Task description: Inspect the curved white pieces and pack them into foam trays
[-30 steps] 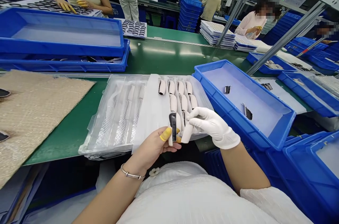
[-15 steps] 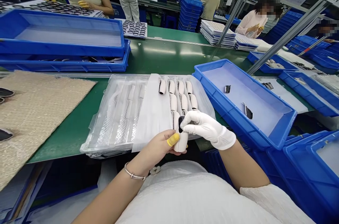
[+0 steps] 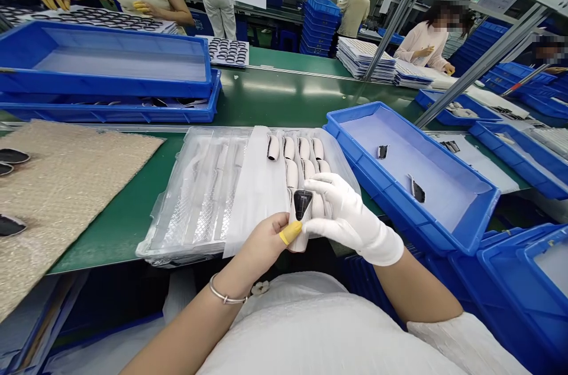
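Note:
My left hand (image 3: pixel 276 235), with a yellow cot on its thumb, is closed around a cream curved piece (image 3: pixel 300 240) with a black, tapering inset at its top. Beside it, my white-gloved right hand (image 3: pixel 348 215) has its thumb and fingers spread apart, with the thumb close to the piece; whether it touches I cannot tell. Beyond both hands lies a clear plastic tray (image 3: pixel 162 209) holding rows of similar cream pieces (image 3: pixel 291 173) on its right side. A white paper sheet (image 3: pixel 248 191) covers the tray's middle. My right hand hides some of the pieces.
To the right, a blue bin (image 3: pixel 444 215) holds two small dark pieces. Stacked blue bins (image 3: pixel 208 76) stand at the back left. Bubble wrap (image 3: pixel 84 174) with dark pieces lies on the left. A metal post (image 3: pixel 399 14) slants on the right. Co-workers sit across the bench.
My right hand has let go of the piece's top and opened its fingers, uncovering the black inset. My left hand keeps hold of the piece.

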`<state>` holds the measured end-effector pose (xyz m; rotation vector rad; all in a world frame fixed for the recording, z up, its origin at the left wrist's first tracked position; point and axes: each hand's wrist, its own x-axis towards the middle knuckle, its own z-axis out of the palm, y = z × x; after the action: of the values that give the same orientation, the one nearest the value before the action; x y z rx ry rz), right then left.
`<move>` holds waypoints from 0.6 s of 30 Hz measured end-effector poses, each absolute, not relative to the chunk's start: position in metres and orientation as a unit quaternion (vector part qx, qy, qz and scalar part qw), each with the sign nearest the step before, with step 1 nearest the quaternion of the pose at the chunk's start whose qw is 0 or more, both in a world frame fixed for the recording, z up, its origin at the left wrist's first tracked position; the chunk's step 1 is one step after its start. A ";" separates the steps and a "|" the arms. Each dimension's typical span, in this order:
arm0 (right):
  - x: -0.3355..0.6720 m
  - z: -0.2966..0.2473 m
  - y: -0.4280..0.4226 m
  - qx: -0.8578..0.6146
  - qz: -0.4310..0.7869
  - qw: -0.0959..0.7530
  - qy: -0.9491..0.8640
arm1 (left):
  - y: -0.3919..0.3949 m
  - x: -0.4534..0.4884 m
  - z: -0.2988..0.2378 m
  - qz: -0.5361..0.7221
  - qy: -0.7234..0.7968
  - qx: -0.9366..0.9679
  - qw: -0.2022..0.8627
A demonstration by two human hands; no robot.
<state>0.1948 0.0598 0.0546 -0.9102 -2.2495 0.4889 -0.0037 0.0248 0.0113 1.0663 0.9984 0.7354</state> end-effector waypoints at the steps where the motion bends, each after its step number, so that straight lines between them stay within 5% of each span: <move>1: 0.193 0.056 0.058 -0.338 0.159 0.308 -0.875 | 0.026 -0.003 0.013 0.333 0.456 0.481 0.671; 8: 0.179 0.049 0.054 -0.312 0.113 0.196 -0.923 | 0.026 0.000 0.022 0.339 0.479 0.465 0.663; 18: 0.172 0.037 0.056 -0.284 0.310 0.389 -0.820 | 0.021 0.006 -0.003 0.390 0.243 0.249 0.853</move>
<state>0.1718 0.0564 0.0366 -0.7214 -2.0846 0.7891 0.0060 0.0206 -0.0029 0.5243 0.5117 0.8203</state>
